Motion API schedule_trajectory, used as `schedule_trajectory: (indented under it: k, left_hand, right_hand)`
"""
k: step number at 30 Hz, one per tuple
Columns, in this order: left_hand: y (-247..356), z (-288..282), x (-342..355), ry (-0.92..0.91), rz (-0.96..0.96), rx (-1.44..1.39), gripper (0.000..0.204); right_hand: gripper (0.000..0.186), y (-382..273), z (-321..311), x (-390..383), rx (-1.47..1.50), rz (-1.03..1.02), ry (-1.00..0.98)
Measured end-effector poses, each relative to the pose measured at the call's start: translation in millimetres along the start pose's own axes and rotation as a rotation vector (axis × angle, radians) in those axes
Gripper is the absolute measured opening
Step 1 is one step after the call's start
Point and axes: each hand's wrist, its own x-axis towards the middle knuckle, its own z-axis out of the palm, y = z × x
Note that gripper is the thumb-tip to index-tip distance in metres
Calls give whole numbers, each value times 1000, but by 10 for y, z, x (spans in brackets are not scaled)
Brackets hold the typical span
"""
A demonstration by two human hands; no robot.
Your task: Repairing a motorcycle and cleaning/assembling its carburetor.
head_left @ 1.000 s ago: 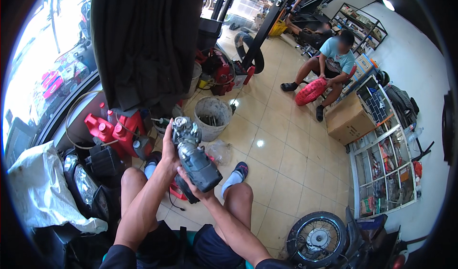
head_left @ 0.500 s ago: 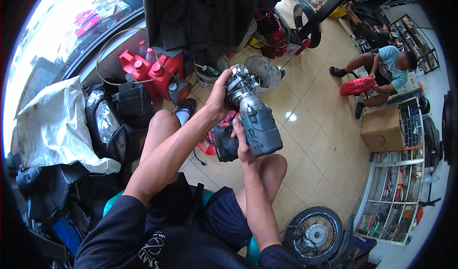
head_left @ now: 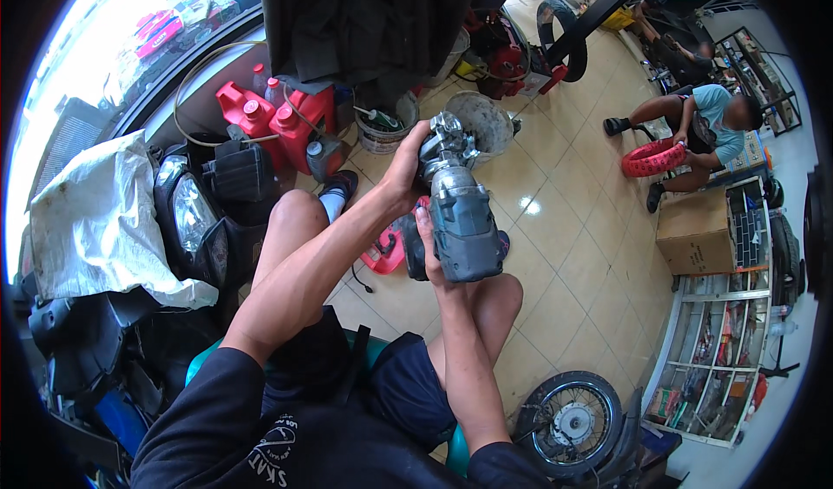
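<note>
In front of me, above my knees, I hold a dark grey cordless impact wrench (head_left: 468,242) with a silvery metal nose. My right hand (head_left: 432,250) is wrapped round its handle, which the body partly hides. A dark block, apparently the battery pack (head_left: 412,248), shows left of that hand. At the nose end my left hand (head_left: 404,166) grips a shiny, irregular metal part (head_left: 446,142). This part lies against the wrench's nose; whether the two are joined I cannot tell.
Beyond my hands stand a dirty bucket (head_left: 486,124), a pail of tools (head_left: 382,133) and red jugs (head_left: 286,124). A red case (head_left: 383,250) lies on the floor. A spoked wheel (head_left: 573,424) is at lower right. At right, a seated person holds a red tyre (head_left: 652,157).
The wrench has turned in my hands and its body has shifted left, so less of the battery pack shows. Both hands keep their hold. The other person's red tyre has tilted.
</note>
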Motion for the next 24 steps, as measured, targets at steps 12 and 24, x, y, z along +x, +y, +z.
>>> schedule_trajectory:
  k: [12,24]
  left_hand:
    - [4,-34,-2,-27,43,34,51]
    - [7,15,-38,-37,21,16,46]
  right_hand:
    - [19,27,12,-18,-193,-188,-49]
    - [19,24,48,-80,78,22,-41]
